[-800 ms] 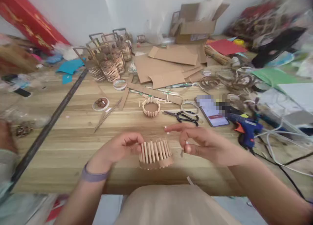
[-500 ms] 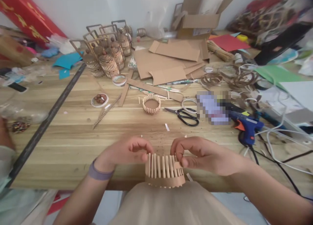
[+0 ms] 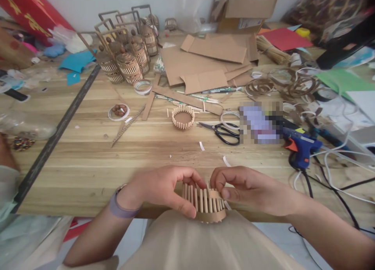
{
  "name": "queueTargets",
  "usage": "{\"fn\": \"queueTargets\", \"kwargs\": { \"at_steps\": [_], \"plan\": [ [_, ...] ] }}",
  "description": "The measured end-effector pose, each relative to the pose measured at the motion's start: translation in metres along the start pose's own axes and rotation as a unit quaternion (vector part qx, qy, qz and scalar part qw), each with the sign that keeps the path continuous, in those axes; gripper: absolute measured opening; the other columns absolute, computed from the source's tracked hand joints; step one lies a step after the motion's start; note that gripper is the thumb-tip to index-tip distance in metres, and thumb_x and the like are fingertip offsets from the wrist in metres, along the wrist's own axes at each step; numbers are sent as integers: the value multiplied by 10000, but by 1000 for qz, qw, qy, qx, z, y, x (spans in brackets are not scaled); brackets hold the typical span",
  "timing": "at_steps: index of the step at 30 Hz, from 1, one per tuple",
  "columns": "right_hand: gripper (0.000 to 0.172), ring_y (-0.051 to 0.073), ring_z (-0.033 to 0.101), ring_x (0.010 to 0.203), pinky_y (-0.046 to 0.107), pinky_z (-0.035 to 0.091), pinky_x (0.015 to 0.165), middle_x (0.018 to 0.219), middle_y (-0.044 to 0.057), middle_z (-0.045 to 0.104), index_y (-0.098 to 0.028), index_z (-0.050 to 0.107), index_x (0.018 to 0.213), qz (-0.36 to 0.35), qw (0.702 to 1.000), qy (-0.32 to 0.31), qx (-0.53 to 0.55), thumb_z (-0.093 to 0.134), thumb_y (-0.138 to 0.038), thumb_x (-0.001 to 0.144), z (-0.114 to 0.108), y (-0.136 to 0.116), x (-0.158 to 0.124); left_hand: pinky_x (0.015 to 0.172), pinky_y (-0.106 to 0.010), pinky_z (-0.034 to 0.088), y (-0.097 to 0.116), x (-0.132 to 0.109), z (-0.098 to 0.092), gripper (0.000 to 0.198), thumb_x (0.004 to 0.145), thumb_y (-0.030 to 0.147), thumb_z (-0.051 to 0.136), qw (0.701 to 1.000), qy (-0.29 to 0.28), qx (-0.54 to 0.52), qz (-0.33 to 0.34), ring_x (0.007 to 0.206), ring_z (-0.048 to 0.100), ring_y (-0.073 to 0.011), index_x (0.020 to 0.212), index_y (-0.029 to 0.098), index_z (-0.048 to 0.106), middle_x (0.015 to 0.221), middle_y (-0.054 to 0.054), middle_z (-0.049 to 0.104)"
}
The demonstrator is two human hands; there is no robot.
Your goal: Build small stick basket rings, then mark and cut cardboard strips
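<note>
While the left hand (image 3: 162,188) clasps the stick-walled cardboard ring (image 3: 209,216) between thumb and fingers, I see the right hand (image 3: 249,188) pinching a short cardboard strip (image 3: 215,194) close against its upper part. From the scissors (image 3: 216,127) on the worktop (image 3: 152,145), I place the clasped ring on the near side, a smaller stick-walled ring (image 3: 183,126) just left, and the blue hot-glue gun (image 3: 305,148) to the right.

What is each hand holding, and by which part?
The left hand holds the basket by its left side. The right hand appears to pinch a strip by its right part, against the basket's upper sticks.
</note>
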State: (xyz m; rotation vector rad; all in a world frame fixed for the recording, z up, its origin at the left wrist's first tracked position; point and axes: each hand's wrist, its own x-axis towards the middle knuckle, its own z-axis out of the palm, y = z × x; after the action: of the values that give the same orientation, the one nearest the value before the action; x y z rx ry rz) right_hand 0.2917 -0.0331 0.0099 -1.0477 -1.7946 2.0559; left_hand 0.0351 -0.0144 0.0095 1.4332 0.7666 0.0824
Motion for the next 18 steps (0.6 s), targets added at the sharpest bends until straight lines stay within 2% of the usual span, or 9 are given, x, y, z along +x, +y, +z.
{"fn": "queueTargets", "kwargs": {
  "at_steps": [2,5,10,14,18],
  "plan": [
    [389,140,472,734,280,386,671,832,6,544,-198,561,825,9,1000,1,15,566,-573,928,2,2,0,913,-312,430,4,-3,3,548,633,318,870,999,7,45,-22,1025,611,-220,1137,257,663,1093,8,690],
    [406,133,458,711,275,371,652,813,-3,529,-200,549,808,20,999,7,28,577,-590,917,3,3,0,802,-272,432,9,-5,8,492,617,260,853,995,20,82,-55,909,615,-196,1072,253,666,974,37,687],
    [403,133,471,715,272,378,657,806,-5,540,-202,557,805,17,1000,11,8,573,-588,920,4,0,1,613,-232,360,10,-6,15,329,655,406,823,992,20,79,-96,757,571,-166,851,201,657,790,41,624],
    [380,141,495,736,275,393,674,815,2,565,-205,569,814,11,999,8,-32,566,-567,926,4,-4,1,600,-228,347,9,-5,17,353,692,486,793,994,21,65,-87,726,547,-153,831,190,660,750,40,599],
    [317,156,548,780,290,426,714,879,21,623,-216,578,820,16,996,14,-83,532,-503,947,0,-12,-1,642,-230,378,6,-4,17,346,783,517,731,998,16,56,-34,762,569,-157,894,193,683,797,24,643]
  ]
}}
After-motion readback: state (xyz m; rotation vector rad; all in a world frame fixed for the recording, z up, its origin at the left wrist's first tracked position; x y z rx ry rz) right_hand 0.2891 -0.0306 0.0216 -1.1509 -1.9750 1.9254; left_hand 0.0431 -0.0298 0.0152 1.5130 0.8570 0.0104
